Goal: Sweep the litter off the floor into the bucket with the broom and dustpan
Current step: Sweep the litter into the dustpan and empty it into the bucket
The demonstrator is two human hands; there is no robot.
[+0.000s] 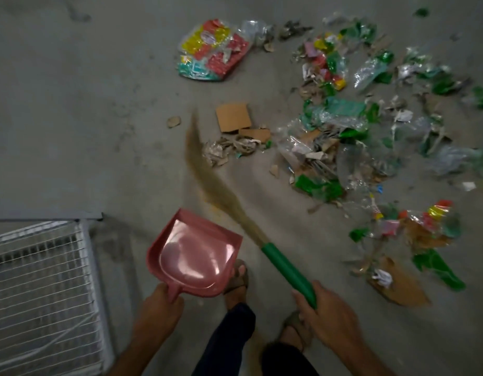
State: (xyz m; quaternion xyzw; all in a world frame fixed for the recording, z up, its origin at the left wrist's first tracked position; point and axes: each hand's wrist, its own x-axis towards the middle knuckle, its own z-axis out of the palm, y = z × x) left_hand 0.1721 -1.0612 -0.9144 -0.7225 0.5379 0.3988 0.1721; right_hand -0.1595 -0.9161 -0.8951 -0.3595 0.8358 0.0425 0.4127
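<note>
My left hand grips the short handle of a pink dustpan, held above the floor with its pan empty. My right hand grips the green handle of a grass broom. Its blurred bristles reach forward to a small heap of crumpled paper and wrappers. Litter of green and clear plastic, cardboard scraps and coloured wrappers spreads across the grey floor to the right. A brown cardboard piece lies just beyond the bristles. No bucket is in view.
A white wire-mesh frame wrapped in clear plastic stands at the lower left. A colourful printed packet lies at the top centre. My feet in sandals stand between my hands. Bare grey floor fills the left.
</note>
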